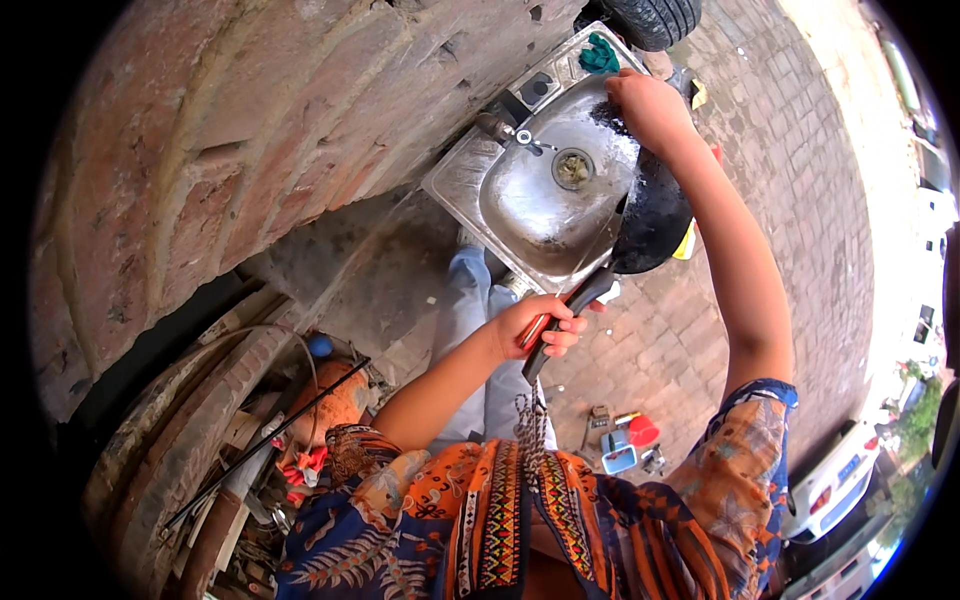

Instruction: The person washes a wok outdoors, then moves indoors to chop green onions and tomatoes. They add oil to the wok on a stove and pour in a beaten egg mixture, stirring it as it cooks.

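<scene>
A black frying pan (652,228) is tilted over the right side of a metal sink (455,180). My left hand (540,325) is closed around its black handle (590,292), and a reddish-brown strip shows beside the palm. At the far end of the sink, my right hand (650,110) is bent down with its fingers drawn together. Dark residue (608,118) lies below these fingers; whatever they grip is hidden. A tap (523,137) stands at the basin's left, and pale scraps sit in the drain (573,168).
A green cloth (599,55) lies on the sink's far corner, near a tyre (660,18). A brick wall (250,130) rises on the left. Timber and clutter (215,410) crowd the lower left. A blue basket (618,452) and red bowl (643,432) are on the brick paving.
</scene>
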### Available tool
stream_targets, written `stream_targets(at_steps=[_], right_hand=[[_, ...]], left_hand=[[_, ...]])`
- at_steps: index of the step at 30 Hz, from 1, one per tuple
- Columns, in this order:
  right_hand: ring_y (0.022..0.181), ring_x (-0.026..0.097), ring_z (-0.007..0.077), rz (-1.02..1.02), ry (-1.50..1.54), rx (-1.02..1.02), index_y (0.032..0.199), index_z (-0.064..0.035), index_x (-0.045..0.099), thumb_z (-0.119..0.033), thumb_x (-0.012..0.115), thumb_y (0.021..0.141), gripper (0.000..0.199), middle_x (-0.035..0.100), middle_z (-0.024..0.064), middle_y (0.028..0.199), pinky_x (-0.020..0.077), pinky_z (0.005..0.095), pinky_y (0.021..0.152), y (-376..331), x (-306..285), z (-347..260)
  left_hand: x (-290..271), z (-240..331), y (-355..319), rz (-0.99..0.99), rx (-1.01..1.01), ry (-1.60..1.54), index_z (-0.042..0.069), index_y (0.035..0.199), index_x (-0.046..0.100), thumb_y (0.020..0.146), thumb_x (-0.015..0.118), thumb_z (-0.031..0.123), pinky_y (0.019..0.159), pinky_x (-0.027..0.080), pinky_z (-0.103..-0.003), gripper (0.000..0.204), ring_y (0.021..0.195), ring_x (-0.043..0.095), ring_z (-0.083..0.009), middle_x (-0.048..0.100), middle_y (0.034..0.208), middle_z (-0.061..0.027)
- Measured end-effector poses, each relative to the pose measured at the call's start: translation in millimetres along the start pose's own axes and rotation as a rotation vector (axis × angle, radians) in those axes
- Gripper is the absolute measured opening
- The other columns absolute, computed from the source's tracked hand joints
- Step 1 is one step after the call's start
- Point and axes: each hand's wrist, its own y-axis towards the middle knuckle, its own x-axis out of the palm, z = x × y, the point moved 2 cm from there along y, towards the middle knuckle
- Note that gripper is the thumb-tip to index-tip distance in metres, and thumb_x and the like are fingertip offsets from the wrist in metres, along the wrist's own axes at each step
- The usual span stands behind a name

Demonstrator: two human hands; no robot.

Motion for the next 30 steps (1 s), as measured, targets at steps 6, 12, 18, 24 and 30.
stream_targets(at_steps=[6, 12, 18, 24, 30], right_hand=[[0.084, 0.060, 0.0327, 0.214, 0.249, 0.202, 0.090, -0.0027, 0.056, -0.010, 0.061, 0.077, 0.016, 0.059, 0.0130, 0.089, 0.0482, 0.0408, 0.073, -33.6, -4.6, 2.3], [0.096, 0.060, 0.0342, 0.654, 1.180, 0.815, 0.107, 0.0069, 0.048, -0.017, 0.059, 0.086, 0.033, 0.060, 0.0246, 0.102, 0.0441, 0.0382, 0.084, -63.6, 58.1, -56.7], [0.098, 0.055, 0.0463, 0.727, 1.248, 1.356, 0.113, 0.0127, 0.036, -0.013, 0.051, 0.088, 0.039, 0.054, 0.0352, 0.102, 0.0406, 0.0465, 0.087, -2.3, 128.2, -144.1], [0.084, 0.057, 0.0483, 0.854, 1.143, 1.371, 0.108, 0.0100, 0.035, -0.011, 0.049, 0.089, 0.032, 0.058, 0.0346, 0.087, 0.0431, 0.0504, 0.076, 35.5, 115.5, -141.3], [0.083, 0.057, 0.0481, 0.798, 1.178, 1.260, 0.105, 0.0071, 0.037, -0.011, 0.049, 0.089, 0.027, 0.058, 0.0325, 0.085, 0.0434, 0.0501, 0.075, 38.2, 108.7, -139.4]], left_hand=[[2.7, 7.5, -24.2, 0.240, -0.004, 0.340, 0.000, 0.125, 0.039, 0.080, 0.046, 0.002, 0.043, 0.040, -0.027, 0.045, 0.046, 0.045, -0.0096, 0.047, 0.069, -0.0035], [-12.6, 26.7, -53.5, 0.648, 0.067, 1.066, 0.003, 0.121, 0.039, 0.076, 0.051, 0.001, 0.039, 0.038, -0.028, 0.047, 0.043, 0.045, -0.0114, 0.048, 0.067, -0.0050], [-62.0, 43.6, -79.2, 0.861, 0.143, 1.751, 0.002, 0.127, 0.042, 0.070, 0.052, 0.005, 0.076, 0.047, -0.033, 0.058, 0.085, 0.059, -0.0235, 0.060, 0.098, -0.0153], [-79.5, 54.5, -102.0, 0.875, 0.049, 1.718, 0.004, 0.136, 0.036, 0.072, 0.050, 0.003, 0.063, 0.047, -0.030, 0.065, 0.071, 0.059, -0.0182, 0.060, 0.096, -0.0134], [-75.9, 62.8, -105.6, 0.887, 0.067, 1.625, 0.003, 0.136, 0.035, 0.077, 0.051, 0.003, 0.055, 0.045, -0.029, 0.061, 0.059, 0.053, -0.0120, 0.057, 0.084, -0.0087]])
